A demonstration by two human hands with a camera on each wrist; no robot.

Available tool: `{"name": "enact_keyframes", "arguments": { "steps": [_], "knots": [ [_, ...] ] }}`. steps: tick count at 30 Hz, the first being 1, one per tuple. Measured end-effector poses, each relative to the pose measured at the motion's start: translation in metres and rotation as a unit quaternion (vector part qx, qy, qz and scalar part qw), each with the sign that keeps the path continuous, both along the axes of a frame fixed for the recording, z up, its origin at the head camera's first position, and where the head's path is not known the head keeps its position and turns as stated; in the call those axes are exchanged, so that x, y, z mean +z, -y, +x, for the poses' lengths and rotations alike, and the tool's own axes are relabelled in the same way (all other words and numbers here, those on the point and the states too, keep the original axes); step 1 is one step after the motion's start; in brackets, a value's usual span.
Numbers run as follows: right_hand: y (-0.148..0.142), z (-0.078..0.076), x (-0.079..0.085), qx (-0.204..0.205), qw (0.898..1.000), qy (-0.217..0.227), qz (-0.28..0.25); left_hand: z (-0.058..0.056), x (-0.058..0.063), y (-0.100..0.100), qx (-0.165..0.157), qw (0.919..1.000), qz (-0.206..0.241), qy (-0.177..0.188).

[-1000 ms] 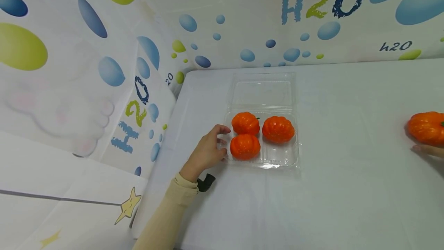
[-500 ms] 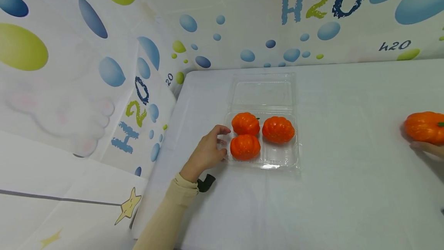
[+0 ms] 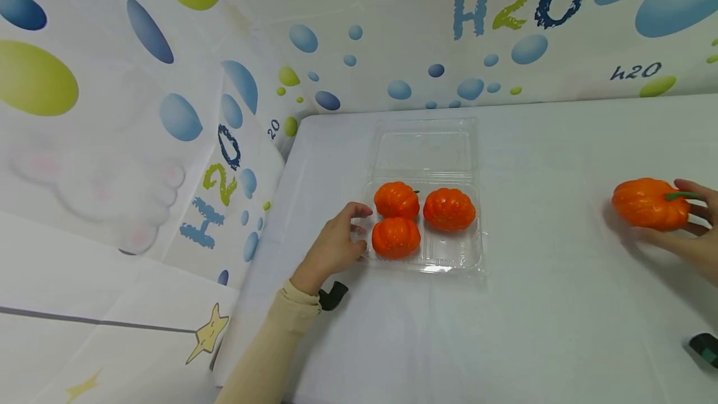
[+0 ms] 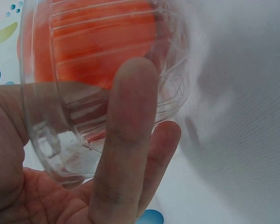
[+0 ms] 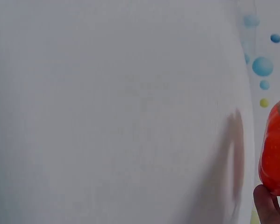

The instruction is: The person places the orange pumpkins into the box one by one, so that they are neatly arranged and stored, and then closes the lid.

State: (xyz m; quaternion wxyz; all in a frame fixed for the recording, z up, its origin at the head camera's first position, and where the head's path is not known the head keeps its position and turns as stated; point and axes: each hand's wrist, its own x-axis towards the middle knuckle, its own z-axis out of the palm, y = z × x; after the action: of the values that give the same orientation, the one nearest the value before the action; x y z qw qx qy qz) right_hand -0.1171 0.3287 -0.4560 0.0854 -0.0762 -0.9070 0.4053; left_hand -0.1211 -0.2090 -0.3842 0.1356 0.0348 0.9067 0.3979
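Note:
A clear plastic clamshell container (image 3: 455, 257) lies with its lid folded back, three small orange pumpkins inside: two stacked one behind the other on the left (image 3: 396, 237), one on the right (image 3: 449, 209). My left hand (image 3: 336, 239) holds the container's left edge; in the left wrist view its fingers (image 4: 130, 140) curve against the ribbed plastic wall. Off to the right, my right hand (image 3: 695, 235) grips another orange pumpkin (image 3: 645, 204) with a green stem, its shadow falling on the cloth. In the right wrist view only part of that pumpkin (image 5: 276, 149) shows at the edge.
A white cloth (image 3: 550, 304) covers the table. Behind it and to the left stand printed curtains (image 3: 415, 30) with blue and green drops. Dark wrist devices show by the left wrist (image 3: 333, 295) and at the right edge (image 3: 703, 349).
My right hand has come in from the right edge, carrying the stemmed pumpkin leftward toward the container. The left hand and the container have stayed in place.

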Motion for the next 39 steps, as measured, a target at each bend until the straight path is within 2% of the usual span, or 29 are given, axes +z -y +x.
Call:
{"name": "enact_keyframes", "arguments": {
  "steps": [3,5,8,17,22,29,33,39],
  "knots": [
    [0.019,0.006,0.017,0.026,0.999,0.014,-0.019,0.000,0.000,0.000,0.000,1.0000,0.000,0.000],
    [0.025,0.008,0.021,0.046,0.998,0.011,-0.039,0.000,0.000,0.000,0.000,1.0000,0.000,0.000],
    [0.032,0.008,0.021,0.069,0.995,0.016,-0.065,0.000,0.000,0.000,0.000,1.0000,0.000,0.000],
    [0.057,0.009,0.025,0.117,0.989,0.059,-0.074,0.001,0.000,0.000,-0.001,1.0000,0.002,-0.005],
    [0.071,0.016,0.035,0.180,0.976,0.040,-0.120,0.001,0.001,0.001,0.000,1.0000,0.004,-0.004],
    [0.093,0.021,0.043,0.273,0.952,0.018,-0.139,0.001,0.000,0.001,-0.002,1.0000,0.006,-0.003],
    [0.107,0.025,0.049,0.298,0.942,0.005,-0.154,0.000,0.001,0.000,-0.001,1.0000,0.008,0.003],
    [0.126,0.027,0.059,0.314,0.933,0.002,-0.173,0.000,0.002,-0.002,0.007,0.9999,0.009,0.006]
  ]
}}
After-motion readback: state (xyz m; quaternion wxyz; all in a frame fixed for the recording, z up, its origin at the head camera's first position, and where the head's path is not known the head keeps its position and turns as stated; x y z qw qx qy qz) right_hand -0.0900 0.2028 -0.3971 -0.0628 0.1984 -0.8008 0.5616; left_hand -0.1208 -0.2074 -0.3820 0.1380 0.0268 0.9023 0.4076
